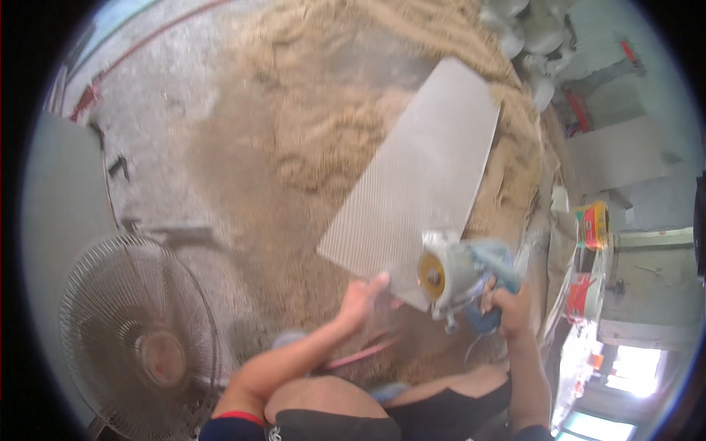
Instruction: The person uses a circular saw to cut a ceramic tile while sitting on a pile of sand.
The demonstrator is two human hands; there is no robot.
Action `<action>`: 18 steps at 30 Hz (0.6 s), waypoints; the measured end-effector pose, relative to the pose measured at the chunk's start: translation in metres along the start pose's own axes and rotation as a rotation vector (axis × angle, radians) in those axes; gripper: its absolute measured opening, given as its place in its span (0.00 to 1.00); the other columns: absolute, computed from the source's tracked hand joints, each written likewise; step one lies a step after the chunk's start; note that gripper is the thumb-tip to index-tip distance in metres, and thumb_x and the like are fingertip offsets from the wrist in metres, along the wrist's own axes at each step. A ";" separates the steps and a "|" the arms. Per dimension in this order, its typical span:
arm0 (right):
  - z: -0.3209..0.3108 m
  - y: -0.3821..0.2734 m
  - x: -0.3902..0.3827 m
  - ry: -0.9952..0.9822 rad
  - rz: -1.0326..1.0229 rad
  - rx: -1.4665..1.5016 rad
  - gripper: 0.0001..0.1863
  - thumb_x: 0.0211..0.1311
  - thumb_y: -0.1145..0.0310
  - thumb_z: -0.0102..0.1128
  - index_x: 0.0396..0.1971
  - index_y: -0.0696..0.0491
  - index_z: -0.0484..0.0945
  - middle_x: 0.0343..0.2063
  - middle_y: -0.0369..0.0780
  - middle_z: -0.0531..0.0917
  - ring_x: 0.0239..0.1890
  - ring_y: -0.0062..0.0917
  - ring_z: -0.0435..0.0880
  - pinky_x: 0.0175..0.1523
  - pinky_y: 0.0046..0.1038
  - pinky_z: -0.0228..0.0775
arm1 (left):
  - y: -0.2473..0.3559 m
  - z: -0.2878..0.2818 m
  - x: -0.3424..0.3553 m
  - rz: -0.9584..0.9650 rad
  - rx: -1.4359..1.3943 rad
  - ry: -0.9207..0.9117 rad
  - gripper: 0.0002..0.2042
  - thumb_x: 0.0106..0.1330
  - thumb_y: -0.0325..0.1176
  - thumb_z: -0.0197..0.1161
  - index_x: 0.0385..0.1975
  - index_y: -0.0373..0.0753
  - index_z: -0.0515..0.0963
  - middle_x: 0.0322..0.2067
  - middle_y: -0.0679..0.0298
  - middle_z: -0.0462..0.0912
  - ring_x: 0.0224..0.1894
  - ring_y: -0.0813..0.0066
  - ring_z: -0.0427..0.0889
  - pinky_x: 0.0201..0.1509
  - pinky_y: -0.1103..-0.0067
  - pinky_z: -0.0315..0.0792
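Observation:
A long grey tile [430, 151] with fine ribs lies slanted across the sand, its near end toward me. My left hand [360, 300] grips the tile's near edge, thumb on top and the other fingers partly hidden and blurred. In my right hand [509, 303] is the blue handle of a handheld tile cutter [460, 272], my fingers wrapped round it. The cutter sits over the tile's near right corner, its round yellow hub facing left. Whether its blade touches the tile I cannot tell.
A large wire-caged fan [143, 338] stands at the lower left. Heaped sand [331, 136] spreads under and around the tile, with dusty concrete [165, 140] to the left. Along the right are a yellow-and-red bucket [592, 226] and pale bags [540, 29]. A pinkish strip [360, 356] lies by my legs.

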State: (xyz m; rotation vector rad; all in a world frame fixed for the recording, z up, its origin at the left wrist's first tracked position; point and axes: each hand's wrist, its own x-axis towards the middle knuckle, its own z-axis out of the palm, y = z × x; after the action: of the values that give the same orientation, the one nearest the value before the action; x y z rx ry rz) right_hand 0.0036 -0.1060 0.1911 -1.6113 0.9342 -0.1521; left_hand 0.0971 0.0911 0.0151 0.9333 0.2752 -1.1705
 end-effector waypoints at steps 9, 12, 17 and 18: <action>-0.056 0.032 -0.001 0.003 0.005 0.241 0.04 0.43 0.76 0.52 0.23 0.58 0.71 0.13 0.39 0.72 0.13 0.24 0.72 0.20 0.27 0.68 | -0.003 -0.013 0.026 -0.136 -0.257 -0.047 0.21 0.71 0.42 0.54 0.49 0.25 0.71 0.46 0.47 0.79 0.48 0.55 0.80 0.56 0.64 0.75; -0.052 0.024 -0.011 0.138 -0.078 0.300 0.05 0.41 0.76 0.51 0.22 0.58 0.71 0.12 0.38 0.70 0.12 0.25 0.70 0.18 0.27 0.66 | 0.013 -0.046 0.024 -0.032 -0.343 -0.035 0.20 0.71 0.40 0.55 0.52 0.28 0.69 0.47 0.50 0.79 0.51 0.57 0.79 0.57 0.64 0.73; -0.056 0.001 -0.036 0.220 -0.028 0.373 0.05 0.39 0.76 0.50 0.22 0.58 0.71 0.12 0.38 0.69 0.11 0.25 0.68 0.18 0.26 0.64 | 0.043 -0.056 0.018 0.164 -0.279 0.100 0.16 0.70 0.38 0.58 0.50 0.34 0.73 0.45 0.55 0.80 0.49 0.63 0.79 0.53 0.70 0.75; -0.060 0.001 -0.039 0.233 -0.066 0.387 0.06 0.39 0.76 0.50 0.22 0.58 0.71 0.12 0.38 0.69 0.11 0.25 0.68 0.18 0.26 0.64 | 0.042 -0.067 0.024 0.157 -0.161 0.107 0.14 0.69 0.35 0.59 0.49 0.35 0.74 0.45 0.57 0.80 0.48 0.67 0.80 0.52 0.72 0.75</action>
State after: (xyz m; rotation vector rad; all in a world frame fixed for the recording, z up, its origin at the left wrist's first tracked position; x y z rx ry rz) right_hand -0.0570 -0.1271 0.2225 -1.2816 0.9606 -0.5436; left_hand 0.1621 0.1285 -0.0211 0.8609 0.3707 -0.9416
